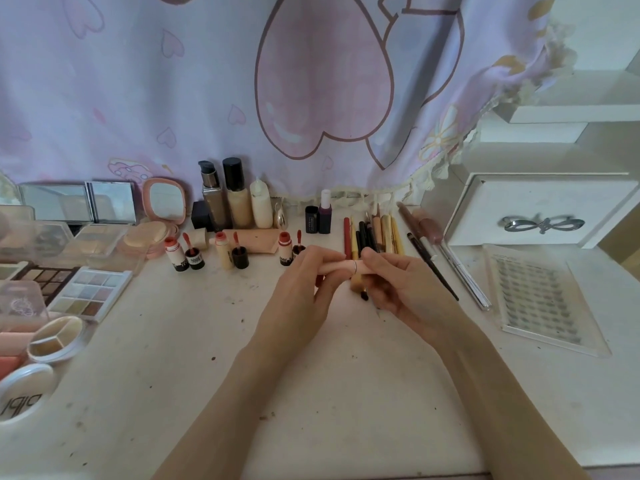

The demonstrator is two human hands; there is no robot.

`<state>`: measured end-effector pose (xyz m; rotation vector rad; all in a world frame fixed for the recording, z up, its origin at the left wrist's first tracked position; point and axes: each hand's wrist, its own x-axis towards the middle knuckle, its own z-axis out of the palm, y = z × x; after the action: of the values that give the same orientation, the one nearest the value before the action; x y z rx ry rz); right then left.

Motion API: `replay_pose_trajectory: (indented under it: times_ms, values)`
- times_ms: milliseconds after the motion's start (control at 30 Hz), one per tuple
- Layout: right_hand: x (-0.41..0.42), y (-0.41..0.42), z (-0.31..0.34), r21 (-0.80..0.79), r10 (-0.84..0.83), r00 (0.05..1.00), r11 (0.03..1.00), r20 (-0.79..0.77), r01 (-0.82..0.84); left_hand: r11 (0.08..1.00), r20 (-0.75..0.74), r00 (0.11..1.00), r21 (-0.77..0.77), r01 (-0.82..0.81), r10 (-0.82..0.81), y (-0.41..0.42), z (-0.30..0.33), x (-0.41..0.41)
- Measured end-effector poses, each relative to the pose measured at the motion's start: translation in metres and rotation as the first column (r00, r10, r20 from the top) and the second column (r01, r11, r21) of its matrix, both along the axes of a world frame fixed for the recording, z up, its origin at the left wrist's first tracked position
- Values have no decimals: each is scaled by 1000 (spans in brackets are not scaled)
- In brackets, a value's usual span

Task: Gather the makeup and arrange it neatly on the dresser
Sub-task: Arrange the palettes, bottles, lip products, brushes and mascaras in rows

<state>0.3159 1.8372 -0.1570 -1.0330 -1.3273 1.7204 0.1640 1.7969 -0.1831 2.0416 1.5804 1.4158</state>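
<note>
Both hands, left (304,282) and right (398,285), pinch a pink tube (341,267) (apparently being capped); next it needs laying beside the pencils (372,233).

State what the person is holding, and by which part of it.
A pink tube with a silver ring, held level: the left hand grips its left end, the right hand its right end.

Soft, even daylight, faint shadows; wide-angle bending at edges, slightly blurred
</note>
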Motion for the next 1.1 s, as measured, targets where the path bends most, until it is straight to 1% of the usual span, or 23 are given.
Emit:
replay_pose_trajectory:
  times_ms: [33, 100, 167, 267, 467, 600, 700, 800, 933, 1033, 1100]
  values:
    - [-1, -2, 0, 6, 16, 999, 1000, 38, -16, 1000, -2, 1000, 6, -1, 1, -1, 1, 0]
    - [-1, -4, 2, 16, 42, 999, 999, 34, -43, 1000, -2, 1000, 15, -1, 1, -2, 3, 0]
    - [0, -5, 2, 89, 38, 999, 995, 16, -40, 1000, 28, 1000, -3, 1, 0, -4, 7, 1]
    - [0, -6, 0, 222, 14, 999, 975, 36, -22, 998, 79, 997, -53, -22, 26, -4, 11, 3]
    - [2, -7, 3, 320, 23, 999, 947, 24, -30, 994, 113, 992, -106, -41, 53, -2, 13, 2]
    - [5, -6, 3, 355, 32, 997, 933, 64, -53, 992, 115, 990, -105, -69, 81, 0, 15, 4]
    - [6, -4, 1, 393, 53, 998, 917, 35, -62, 993, 132, 987, -84, -85, 96, -1, 17, 5]
    - [5, -5, 1, 453, 60, 998, 889, 19, -63, 993, 142, 983, -18, -117, 119, 1, 20, 6]
    - [3, -5, 0, 489, 58, 998, 870, 21, -61, 990, 126, 984, 52, -131, 123, 5, 31, 3]
    - [3, -4, 1, 494, 57, 998, 867, 17, -58, 992, 117, 985, 12, -128, 126, 3, 39, 4]
    - [3, -5, 5, 474, 90, 996, 878, -11, -74, 993, 131, 984, -15, -118, 119, 2, 45, 2]
